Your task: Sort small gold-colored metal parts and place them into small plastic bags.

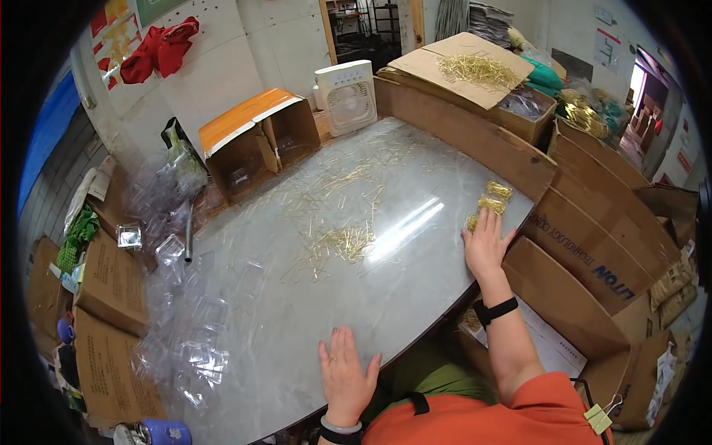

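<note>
My left hand (347,380) lies flat near the table's front edge, fingers stretched out and holding nothing. At the right edge of the grey table (348,300), my right hand (486,243) reaches forward with extended fingers. Its fingertips touch the nearest of several small clear packs of gold wire pieces (492,203), set in a row. The hand partly covers that nearest pack. A loose heap of thin gold wire hooks (340,243) sits mid-table, with more hooks scattered (348,174) toward the back.
Many clear plastic boxes (200,356) are piled along the left side, beside a metal tube (188,233). An orange-topped carton (252,122) and a white fan (347,100) stand at the back. A cardboard barrier (475,130) borders the right. Open cartons (571,297) stand below it.
</note>
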Demonstrator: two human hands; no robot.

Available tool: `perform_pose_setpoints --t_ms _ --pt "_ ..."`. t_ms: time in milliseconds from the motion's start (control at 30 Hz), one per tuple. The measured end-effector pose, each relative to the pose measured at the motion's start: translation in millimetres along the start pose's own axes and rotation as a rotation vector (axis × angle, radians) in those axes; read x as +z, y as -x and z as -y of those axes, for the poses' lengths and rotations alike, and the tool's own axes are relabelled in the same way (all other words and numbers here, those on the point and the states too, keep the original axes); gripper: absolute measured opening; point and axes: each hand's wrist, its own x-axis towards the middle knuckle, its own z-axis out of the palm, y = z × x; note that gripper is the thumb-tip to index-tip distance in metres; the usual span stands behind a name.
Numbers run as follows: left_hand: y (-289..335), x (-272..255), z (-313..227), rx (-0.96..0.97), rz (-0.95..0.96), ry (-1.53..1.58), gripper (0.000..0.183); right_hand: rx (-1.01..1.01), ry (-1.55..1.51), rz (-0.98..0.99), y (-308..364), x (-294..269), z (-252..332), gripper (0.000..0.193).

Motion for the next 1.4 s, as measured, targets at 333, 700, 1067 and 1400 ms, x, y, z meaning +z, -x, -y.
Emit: perform_pose_setpoints --t_ms 333,700,1067,1400 --pt "4.1 4.4 4.0 -0.022 -0.041 0.006 0.075 -0.49 -0.354 0.168 31.2 -52.4 47.2 0.085" --pt "6.1 3.3 8.3 -0.019 -0.157 0.098 0.064 -1.311 -0.108 0.488 -15.0 8.3 154.5 0.08" --pt "10.3 8.7 13.2 -0.052 -0.117 0.058 0.063 -1.164 -0.294 0.366 107.0 -12.5 137.3 0.063" --pt "13.9 -2.5 14.8 -0.169 -0.104 0.319 0.076 -1.026 -0.637 0.253 120.7 -26.6 140.9 0.042"
